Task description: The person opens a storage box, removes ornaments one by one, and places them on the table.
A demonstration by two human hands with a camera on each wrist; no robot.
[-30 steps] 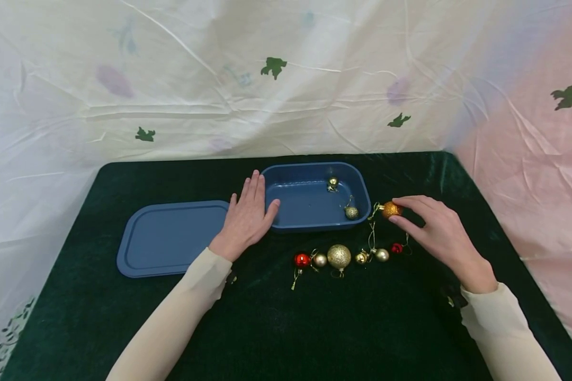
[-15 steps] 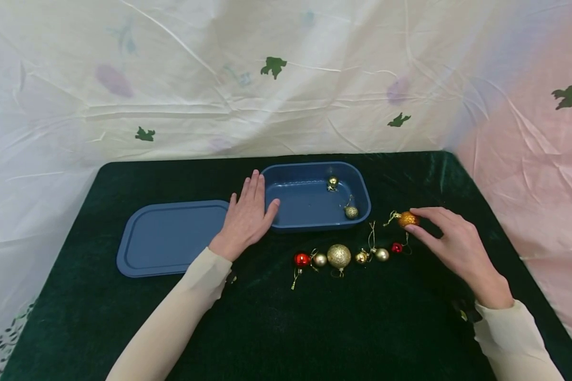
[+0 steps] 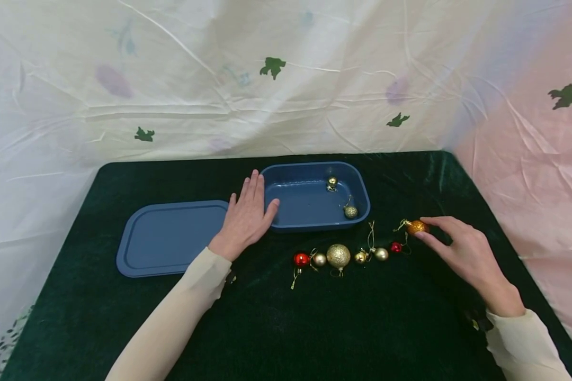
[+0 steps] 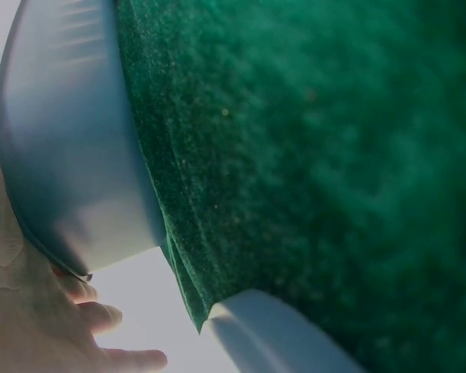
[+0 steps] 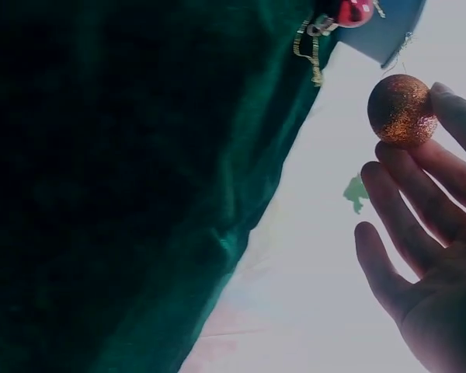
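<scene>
Head view shows the right hand pinching an orange glitter bauble between thumb and fingertips, low over the green velvet cloth and well to the right of the blue tub. The wrist view confirms the hold: the ball sits against the fingertips, the other fingers loosely spread. The left hand lies flat with straight fingers, its thumb against the tub's left rim, steadying it; the lid lies just left of that.

I'd judge this the carrying step, one ornament in hand and bound for the tub, which already holds two small gold ones. The next move would call for a swing left and farther, over the rim, then a gentle release so the hanging loop doesn't snag.

A row of ornaments lies nearer: smooth red balls, pale pearly ones, a big gritty gold sphere, each with thin gold cord. The tub looks like smooth, rigid plastic with rounded corners, though its depth is hard to gauge.
</scene>
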